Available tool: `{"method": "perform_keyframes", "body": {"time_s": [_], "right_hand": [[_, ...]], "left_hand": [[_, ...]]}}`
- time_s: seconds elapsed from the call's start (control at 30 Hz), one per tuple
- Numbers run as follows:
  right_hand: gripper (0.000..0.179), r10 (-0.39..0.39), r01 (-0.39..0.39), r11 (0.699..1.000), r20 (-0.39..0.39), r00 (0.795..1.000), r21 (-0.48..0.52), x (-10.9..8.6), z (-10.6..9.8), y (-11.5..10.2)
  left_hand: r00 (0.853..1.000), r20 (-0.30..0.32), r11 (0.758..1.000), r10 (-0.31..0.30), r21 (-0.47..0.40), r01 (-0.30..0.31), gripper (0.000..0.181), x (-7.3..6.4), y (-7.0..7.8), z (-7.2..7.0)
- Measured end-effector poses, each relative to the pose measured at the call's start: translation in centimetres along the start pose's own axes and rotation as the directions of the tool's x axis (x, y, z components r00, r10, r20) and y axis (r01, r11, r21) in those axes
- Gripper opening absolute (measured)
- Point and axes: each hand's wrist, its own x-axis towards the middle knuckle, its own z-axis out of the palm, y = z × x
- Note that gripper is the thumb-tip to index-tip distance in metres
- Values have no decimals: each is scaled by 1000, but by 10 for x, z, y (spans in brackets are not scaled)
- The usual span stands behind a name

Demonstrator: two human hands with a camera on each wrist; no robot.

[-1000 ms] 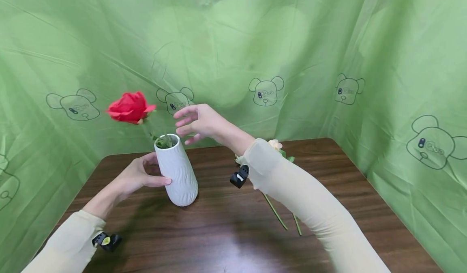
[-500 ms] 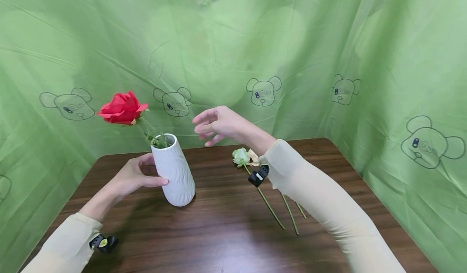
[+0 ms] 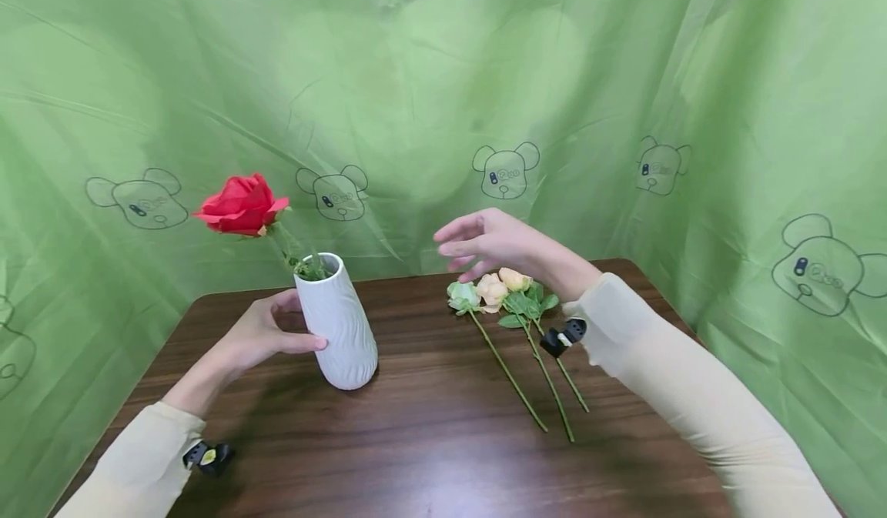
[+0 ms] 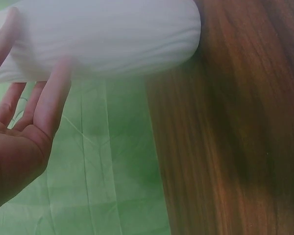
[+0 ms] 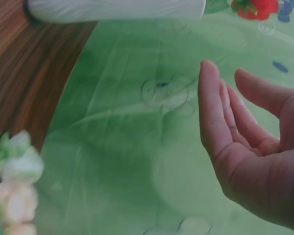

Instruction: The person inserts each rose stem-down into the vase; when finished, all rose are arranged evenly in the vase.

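Observation:
A white vase [image 3: 339,325] with a wavy relief stands on the left of the table, gripped by my left hand [image 3: 259,333] with the thumb on its near side and the fingers behind. In its mouth stands a red rose [image 3: 242,206], its bloom leaning left past the rim. My right hand [image 3: 492,241] is raised in the air with loosely bent fingers and holds nothing. Just below it on the table lie a pale green rose [image 3: 463,296], a peach rose [image 3: 491,290] and a yellowish rose [image 3: 515,279], their stems pointing toward the front.
The dark wooden table [image 3: 416,441] reaches back to a green curtain [image 3: 416,118] printed with bear heads, which also hangs along both sides. A black wrist strap [image 3: 563,339] sits on each sleeve.
My right hand has moved right, away from the vase, to above the lying roses, which its sleeve earlier covered. The left hand keeps its grip on the vase.

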Motion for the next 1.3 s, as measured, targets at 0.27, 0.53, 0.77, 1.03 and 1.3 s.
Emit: {"method": "perform_keyframes", "body": {"time_s": [0.27, 0.53, 0.77, 1.03, 1.3], "right_hand": [[46, 91, -89, 995, -73, 993, 33, -25, -44, 52], [47, 191, -190, 982, -120, 974, 18, -47, -73, 132], [49, 242, -232, 969, -170, 955, 80, -53, -83, 188], [49, 289, -290, 957, -213, 933, 29, -60, -88, 219], [56, 351, -359, 933, -216, 911, -1, -52, -87, 240]], "left_hand": [[1000, -16, 999, 6, 45, -5, 77, 4, 0, 0], [1000, -9, 997, 21, 74, -20, 79, 4, -2, -2], [999, -19, 995, 34, 89, -32, 76, -1, -5, -7], [999, -12, 998, 41, 55, -41, 75, 2, -6, -3], [999, -28, 997, 31, 73, -29, 74, -2, -14, -3]]}}
